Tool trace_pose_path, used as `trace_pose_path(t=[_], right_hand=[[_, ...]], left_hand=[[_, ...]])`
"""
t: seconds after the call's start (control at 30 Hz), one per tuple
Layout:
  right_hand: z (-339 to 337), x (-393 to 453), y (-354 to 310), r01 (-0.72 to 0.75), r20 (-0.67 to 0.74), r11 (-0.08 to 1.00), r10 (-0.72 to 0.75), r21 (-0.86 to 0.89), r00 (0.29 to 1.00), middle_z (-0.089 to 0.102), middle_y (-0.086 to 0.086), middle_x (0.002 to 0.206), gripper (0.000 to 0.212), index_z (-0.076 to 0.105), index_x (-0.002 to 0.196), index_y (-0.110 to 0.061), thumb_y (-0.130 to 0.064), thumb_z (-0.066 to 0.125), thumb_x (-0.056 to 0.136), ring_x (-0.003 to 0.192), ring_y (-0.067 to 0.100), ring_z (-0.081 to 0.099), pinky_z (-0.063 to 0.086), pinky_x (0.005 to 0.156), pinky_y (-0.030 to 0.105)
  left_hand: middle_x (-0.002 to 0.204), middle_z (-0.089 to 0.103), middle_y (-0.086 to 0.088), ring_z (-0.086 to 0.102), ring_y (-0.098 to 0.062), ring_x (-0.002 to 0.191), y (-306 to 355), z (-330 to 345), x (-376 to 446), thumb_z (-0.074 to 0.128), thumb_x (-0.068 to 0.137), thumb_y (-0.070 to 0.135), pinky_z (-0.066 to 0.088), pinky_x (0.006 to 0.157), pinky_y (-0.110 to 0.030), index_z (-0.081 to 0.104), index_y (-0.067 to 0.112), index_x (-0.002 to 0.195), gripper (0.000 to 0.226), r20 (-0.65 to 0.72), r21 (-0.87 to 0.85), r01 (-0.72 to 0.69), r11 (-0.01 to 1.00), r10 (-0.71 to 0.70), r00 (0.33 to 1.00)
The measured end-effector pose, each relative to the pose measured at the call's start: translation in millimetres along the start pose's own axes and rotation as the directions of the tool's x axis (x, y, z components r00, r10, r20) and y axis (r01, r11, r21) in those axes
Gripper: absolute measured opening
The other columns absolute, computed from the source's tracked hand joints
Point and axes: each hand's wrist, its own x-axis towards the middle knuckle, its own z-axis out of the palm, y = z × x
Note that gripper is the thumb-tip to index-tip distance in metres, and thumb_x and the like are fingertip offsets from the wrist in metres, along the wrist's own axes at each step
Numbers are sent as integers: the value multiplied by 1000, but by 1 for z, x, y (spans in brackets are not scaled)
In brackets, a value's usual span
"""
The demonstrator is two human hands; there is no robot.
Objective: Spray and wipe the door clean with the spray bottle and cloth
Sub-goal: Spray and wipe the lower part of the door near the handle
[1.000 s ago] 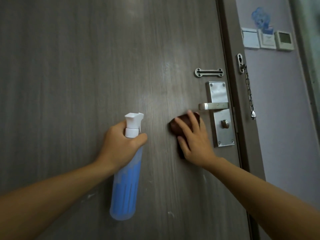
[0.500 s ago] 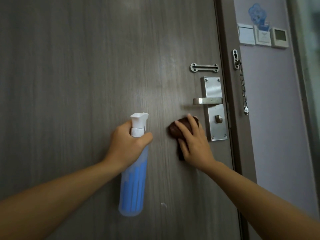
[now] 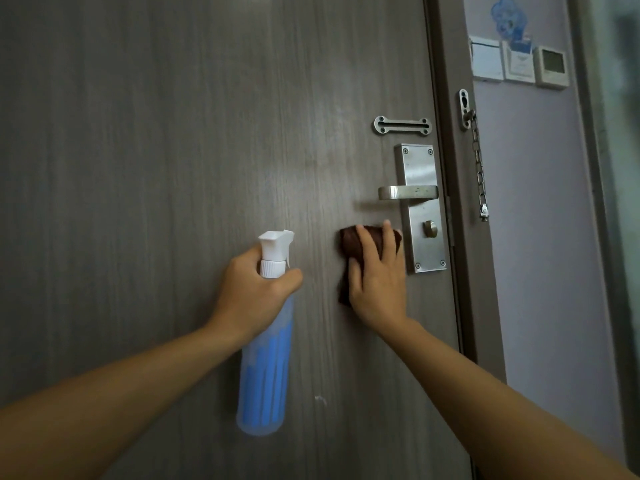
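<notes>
The bottle (image 3: 265, 362) is gripped at its neck by the left hand (image 3: 251, 291). The cloth (image 3: 349, 249) is pressed flat against the door (image 3: 173, 150) by the right hand (image 3: 379, 289), fingers extended, left of the lock plate (image 3: 424, 209).

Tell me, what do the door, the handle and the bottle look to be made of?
Door: wood or wood-look laminate, matte grey-brown with vertical grain lines; which one I cannot tell.
Handle: brushed metal, likely steel, given its dull silver sheen, as on its screwed plate.
Bottle: translucent plastic showing blue inside, with an opaque white plastic spray head.
</notes>
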Motion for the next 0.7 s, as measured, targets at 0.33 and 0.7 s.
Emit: trace_pose_path(t=[0.33,0.7], right_hand=[[2,-12,15,482,131,873,-471,-68,872,12,6,172,60,37,158,-32,-34,53,100,157,39,10,27,123,56],[15,-22,-15,346,100,938,-343,-23,934,10,8,172,59,36,158,-31,-30,50,101,154,46,11,26,121,63]], left_hand=[[56,57,9,51,-2,51,-2,-14,6,70,66,33,41,46,-18,58,9,71,28,-24,21,11,1000,-10,1000],[52,55,14,51,0,49,2,-23,17,71,65,33,39,44,-16,54,17,65,23,-55,9,26,1000,-25,998]])
